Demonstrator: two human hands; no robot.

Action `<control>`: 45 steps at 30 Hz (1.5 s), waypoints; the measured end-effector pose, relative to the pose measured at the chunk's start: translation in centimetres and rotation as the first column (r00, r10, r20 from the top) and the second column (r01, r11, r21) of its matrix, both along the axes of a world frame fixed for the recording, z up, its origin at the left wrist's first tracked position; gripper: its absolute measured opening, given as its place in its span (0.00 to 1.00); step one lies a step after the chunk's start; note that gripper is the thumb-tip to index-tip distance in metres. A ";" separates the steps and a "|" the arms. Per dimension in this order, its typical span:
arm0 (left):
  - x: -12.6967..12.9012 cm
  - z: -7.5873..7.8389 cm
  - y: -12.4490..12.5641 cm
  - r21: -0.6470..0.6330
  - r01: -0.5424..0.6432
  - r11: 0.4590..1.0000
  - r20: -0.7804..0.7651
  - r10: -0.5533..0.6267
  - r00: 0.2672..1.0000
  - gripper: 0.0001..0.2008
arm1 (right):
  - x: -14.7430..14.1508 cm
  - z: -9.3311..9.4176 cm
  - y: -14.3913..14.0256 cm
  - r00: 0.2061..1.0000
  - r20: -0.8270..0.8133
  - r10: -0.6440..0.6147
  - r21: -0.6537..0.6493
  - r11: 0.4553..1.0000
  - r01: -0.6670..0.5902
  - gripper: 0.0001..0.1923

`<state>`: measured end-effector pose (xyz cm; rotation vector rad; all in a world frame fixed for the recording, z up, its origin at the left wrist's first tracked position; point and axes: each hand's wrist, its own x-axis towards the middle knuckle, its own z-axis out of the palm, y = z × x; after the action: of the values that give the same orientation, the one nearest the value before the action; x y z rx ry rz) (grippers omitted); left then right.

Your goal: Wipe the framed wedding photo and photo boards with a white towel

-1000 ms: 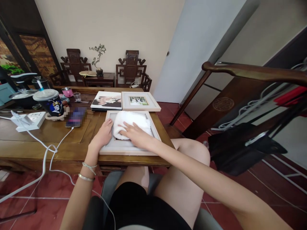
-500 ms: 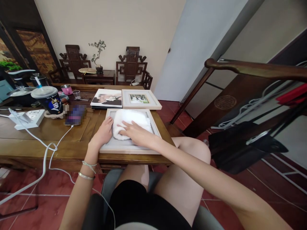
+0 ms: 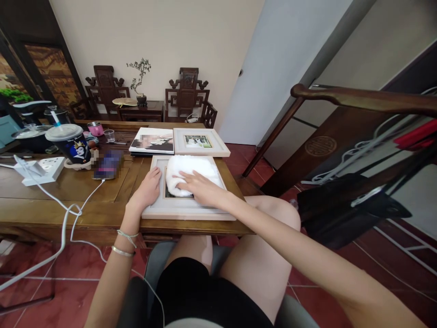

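Nearest, at the worktop [image 3: 51,200] edge, lies a pale frame [image 3: 184,212], its near side almost flush with that edge. The left hand [image 3: 147,190] rests flat on the frame's left border, fingers loosely spread, pinning it rather than gripping. The right hand [image 3: 201,187] lies palm down on a white cloth [image 3: 189,167], fingers stretched out and pressing; its grip is open and closes on nothing. The cloth sits inside the frame, covering most of the glass, with a dark strip of picture showing at its lower left.

Beyond, touching the frame's far side, lie a second frame [image 3: 200,142] and a photo book [image 3: 152,140] side by side. To the left stand a phone [image 3: 107,165] on its cable, a lidded cup [image 3: 70,143] and a power strip [image 3: 37,169].

Risks, as I judge them: a hard push toward the body could slide the frame off the edge; a push away would shove the second frame and book; heavy pressure could crack the glass.
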<state>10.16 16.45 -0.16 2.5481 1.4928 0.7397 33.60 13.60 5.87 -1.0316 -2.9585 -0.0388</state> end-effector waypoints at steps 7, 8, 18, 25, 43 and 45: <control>0.0 0.2 -0.1 0.006 0.025 1.000 0.035 -0.025 0.999 0.24 | -3.6 -0.3 4.5 0.991 0.029 -0.131 0.132 0.983 0.126 0.34; -0.1 0.2 -0.1 0.010 0.033 0.999 0.040 -0.033 0.999 0.24 | -4.0 -0.2 4.3 0.991 0.035 -0.131 0.118 0.985 0.126 0.32; 0.0 -0.2 0.1 0.019 -0.006 1.000 -0.003 0.006 1.000 0.25 | -1.4 2.5 -4.2 0.995 0.045 0.086 -0.093 0.992 -0.081 0.31; 0.0 -0.1 0.0 -0.003 -0.017 1.000 -0.016 0.017 1.000 0.25 | 1.4 3.0 -4.3 0.997 0.078 0.008 -0.127 0.992 0.002 0.31; 0.0 0.1 0.0 0.004 -0.006 1.000 -0.001 0.006 1.000 0.24 | -0.3 0.3 2.2 0.991 0.106 -0.085 0.069 0.995 0.078 0.36; 0.0 0.0 0.1 0.005 -0.011 1.000 -0.011 0.011 1.000 0.24 | 0.3 1.3 0.0 0.992 0.118 -0.040 0.002 0.999 0.040 0.34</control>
<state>10.15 16.55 -0.18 2.5541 1.5112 0.7326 33.91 13.57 7.16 -1.1273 -3.0418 -0.1031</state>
